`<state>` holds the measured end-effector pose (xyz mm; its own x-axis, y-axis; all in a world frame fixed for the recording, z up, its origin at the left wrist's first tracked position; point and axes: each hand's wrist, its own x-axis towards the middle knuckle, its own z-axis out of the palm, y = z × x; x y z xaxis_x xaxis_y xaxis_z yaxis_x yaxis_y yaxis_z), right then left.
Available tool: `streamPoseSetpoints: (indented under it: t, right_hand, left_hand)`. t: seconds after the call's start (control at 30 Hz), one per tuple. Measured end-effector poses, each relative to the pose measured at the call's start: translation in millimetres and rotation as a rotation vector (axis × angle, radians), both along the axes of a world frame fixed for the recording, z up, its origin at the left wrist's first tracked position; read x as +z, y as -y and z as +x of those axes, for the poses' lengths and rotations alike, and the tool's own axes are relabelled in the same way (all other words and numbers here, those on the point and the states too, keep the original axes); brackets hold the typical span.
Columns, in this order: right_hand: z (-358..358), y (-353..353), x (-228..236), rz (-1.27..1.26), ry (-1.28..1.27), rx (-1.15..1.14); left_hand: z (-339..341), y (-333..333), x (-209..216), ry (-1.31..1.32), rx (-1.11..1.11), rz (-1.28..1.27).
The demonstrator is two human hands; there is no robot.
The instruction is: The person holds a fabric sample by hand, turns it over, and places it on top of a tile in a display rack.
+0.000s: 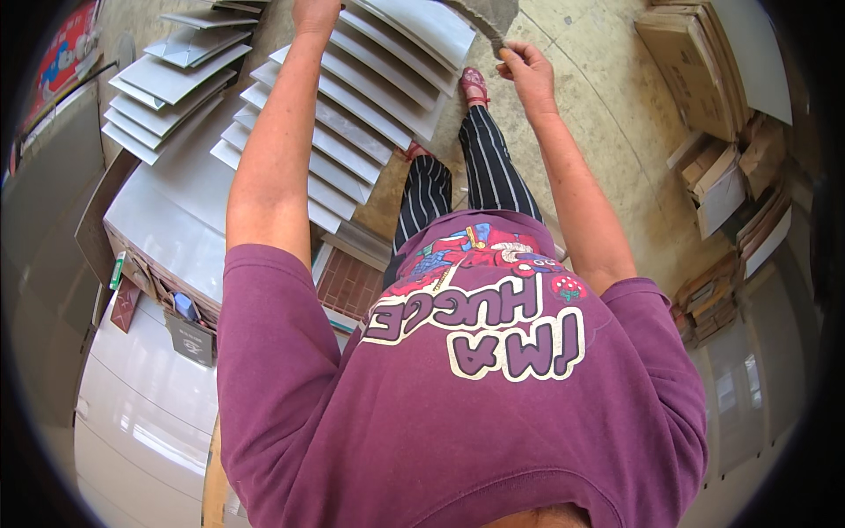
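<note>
My right hand point(530, 77) is closed, thumb and fingers pinching the end of a grey cloth-like piece point(489, 12) with a twisted, rope-like edge. The rest of that piece runs out past the top of the picture. At the upper edge, my left hand point(315, 14) is partly cut off. Its fingers are mostly hidden, with a small dark bit beside them. Under and beside my left forearm, a row of light grey flat panels point(378, 92), tile-like, leans in an overlapping fan. My left hand is nearest to their far end.
More grey panels point(176, 84) are fanned at the far left, behind a pale flat surface point(172, 216). A green stick-shaped item point(117, 270) and a dark box point(189, 341) sit along its side. Cardboard boxes point(691, 66) stand on the right. My feet point(473, 85) are on the concrete floor point(598, 132).
</note>
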<state>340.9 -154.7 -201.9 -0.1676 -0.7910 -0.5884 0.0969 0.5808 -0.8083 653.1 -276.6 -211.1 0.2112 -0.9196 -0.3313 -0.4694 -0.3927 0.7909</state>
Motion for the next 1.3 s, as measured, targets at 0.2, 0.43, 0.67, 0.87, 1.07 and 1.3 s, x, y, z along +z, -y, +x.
streamPoseSetpoints:
  t: [0.2, 0.43, 0.67, 0.87, 1.07, 1.3]
  right_hand:
    - [58.1, -40.9, -19.3, 0.158, -0.036, 0.318]
    - [134.4, -104.6, 2.2, 0.135, -0.064, 0.751]
    - [198.2, -152.7, 41.6, 0.008, -0.013, 1.07]
    - [250.9, -188.4, 77.7, -0.066, 0.13, 1.204]
    - [291.7, -209.3, 122.7, -0.091, 0.311, 1.292]
    - [318.5, -198.1, 174.4, 0.027, 0.616, 1.238]
  left_hand:
    - [64.2, -64.7, -10.7, 0.228, 0.012, 0.058]
    - [159.2, -179.0, 11.1, 0.266, 0.222, 0.223]
    - [229.1, -281.7, 52.5, 0.237, 0.406, 0.223]
    - [275.9, -359.1, 88.8, 0.289, 0.547, 0.246]
    - [309.0, -402.6, 136.8, 0.353, 0.623, 0.161]
    - [321.7, -375.3, 194.2, 0.602, 0.673, -0.204]
